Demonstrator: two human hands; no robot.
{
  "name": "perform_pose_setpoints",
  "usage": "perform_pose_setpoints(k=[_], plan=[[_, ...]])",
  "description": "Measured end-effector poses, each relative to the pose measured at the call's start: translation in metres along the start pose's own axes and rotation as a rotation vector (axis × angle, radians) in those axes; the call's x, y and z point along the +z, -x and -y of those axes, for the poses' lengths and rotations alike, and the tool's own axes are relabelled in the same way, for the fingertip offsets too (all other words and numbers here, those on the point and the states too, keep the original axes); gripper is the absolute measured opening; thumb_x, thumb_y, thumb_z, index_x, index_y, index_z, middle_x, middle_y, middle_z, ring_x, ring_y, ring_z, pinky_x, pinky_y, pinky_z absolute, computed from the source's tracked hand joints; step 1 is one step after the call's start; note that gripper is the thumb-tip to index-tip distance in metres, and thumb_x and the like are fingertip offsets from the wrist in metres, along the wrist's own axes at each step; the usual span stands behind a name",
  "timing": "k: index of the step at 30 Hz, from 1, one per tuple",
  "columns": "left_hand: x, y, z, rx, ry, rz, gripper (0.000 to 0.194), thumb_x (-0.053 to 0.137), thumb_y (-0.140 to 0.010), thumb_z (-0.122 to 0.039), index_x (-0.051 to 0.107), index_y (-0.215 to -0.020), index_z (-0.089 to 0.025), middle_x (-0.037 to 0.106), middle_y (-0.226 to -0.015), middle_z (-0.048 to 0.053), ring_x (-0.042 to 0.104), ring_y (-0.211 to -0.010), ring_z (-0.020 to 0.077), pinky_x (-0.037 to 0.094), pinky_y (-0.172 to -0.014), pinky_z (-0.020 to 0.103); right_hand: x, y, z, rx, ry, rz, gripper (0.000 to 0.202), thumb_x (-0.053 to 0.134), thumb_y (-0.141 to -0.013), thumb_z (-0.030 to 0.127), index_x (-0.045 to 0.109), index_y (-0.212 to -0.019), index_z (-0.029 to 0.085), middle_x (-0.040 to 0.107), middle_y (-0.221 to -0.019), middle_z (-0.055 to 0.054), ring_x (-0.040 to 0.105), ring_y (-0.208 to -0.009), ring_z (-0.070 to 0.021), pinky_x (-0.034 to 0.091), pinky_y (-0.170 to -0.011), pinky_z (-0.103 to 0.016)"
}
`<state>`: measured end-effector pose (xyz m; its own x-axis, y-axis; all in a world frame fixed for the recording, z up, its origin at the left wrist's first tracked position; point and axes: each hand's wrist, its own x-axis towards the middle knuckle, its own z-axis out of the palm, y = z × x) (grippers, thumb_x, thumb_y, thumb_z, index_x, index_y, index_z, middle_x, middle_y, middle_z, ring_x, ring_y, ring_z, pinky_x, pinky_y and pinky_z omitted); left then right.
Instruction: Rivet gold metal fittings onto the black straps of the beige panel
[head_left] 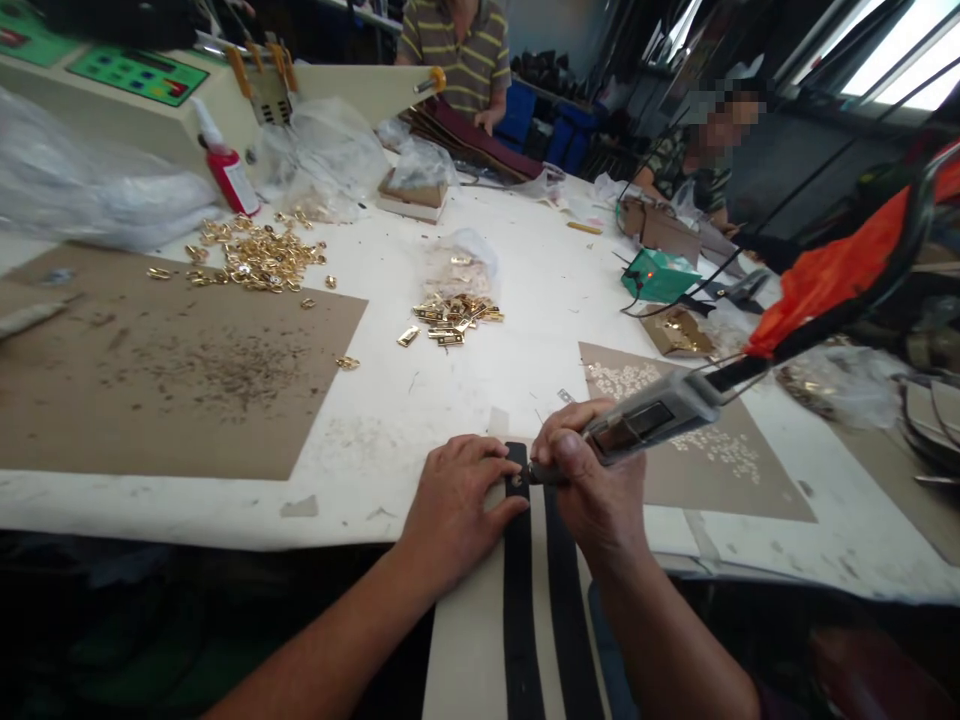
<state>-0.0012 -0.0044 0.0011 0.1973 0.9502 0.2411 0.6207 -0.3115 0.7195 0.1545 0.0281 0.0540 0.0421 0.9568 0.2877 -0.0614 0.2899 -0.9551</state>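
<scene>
My right hand [592, 475] is wrapped around a grey electric screwdriver [649, 415], tilted with its tip low at the left. That tip is close to the end of a black strap [521, 610], where a small shiny metal fitting [517, 481] shows. The thumb and fingers of my left hand [457, 505] hold this strap end down against the surface. A second black strap [574, 630] runs alongside, its far end partly hidden under my right hand. Whether the tip touches the fitting I cannot tell.
Gold rectangular plates [454, 318] and gold hardware [262, 255] lie piled on the white table [525, 270]. Small pale pieces [619, 378] cover a brown sheet at right. A red bottle [232, 180], a green box [658, 275] and two people [457, 55] are farther back.
</scene>
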Motion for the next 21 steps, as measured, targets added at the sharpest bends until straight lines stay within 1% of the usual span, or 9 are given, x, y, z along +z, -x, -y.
perform_pose_setpoints(k=[6, 14, 21], plan=[[-0.0026, -0.0015, -0.0005, 0.007, 0.001, 0.032, 0.031, 0.083, -0.082, -0.032, 0.072, -0.111, -0.032, 0.066, -0.128, -0.003, 0.056, -0.124, 0.0249, 0.042, -0.102, 0.046, 0.0020, -0.0007, -0.0071, -0.043, 0.053, -0.026, 0.030, 0.079, -0.084, 0.043, 0.059, -0.088, 0.021, 0.054, -0.066, 0.003, 0.051, -0.059, -0.0119, 0.045, -0.057, -0.028], [-0.0025, -0.0023, -0.0015, -0.001, -0.003, 0.038, 0.032, 0.084, -0.081, -0.032, 0.072, -0.111, -0.032, 0.066, -0.129, -0.002, 0.055, -0.125, 0.0264, 0.042, -0.103, 0.047, 0.0011, -0.0007, -0.0065, -0.022, 0.051, -0.025, 0.031, 0.080, -0.082, 0.043, 0.059, -0.086, 0.021, 0.053, -0.064, 0.003, 0.049, -0.057, -0.0116, 0.045, -0.056, -0.028], [-0.0022, -0.0023, -0.0012, -0.006, -0.006, 0.035, 0.033, 0.083, -0.083, -0.035, 0.072, -0.114, -0.032, 0.067, -0.128, -0.002, 0.056, -0.124, 0.0258, 0.042, -0.102, 0.047, 0.0017, 0.0026, -0.0062, -0.053, 0.069, 0.001, 0.028, 0.078, -0.084, 0.041, 0.059, -0.086, 0.021, 0.054, -0.066, 0.003, 0.050, -0.058, -0.0114, 0.046, -0.056, -0.028]])
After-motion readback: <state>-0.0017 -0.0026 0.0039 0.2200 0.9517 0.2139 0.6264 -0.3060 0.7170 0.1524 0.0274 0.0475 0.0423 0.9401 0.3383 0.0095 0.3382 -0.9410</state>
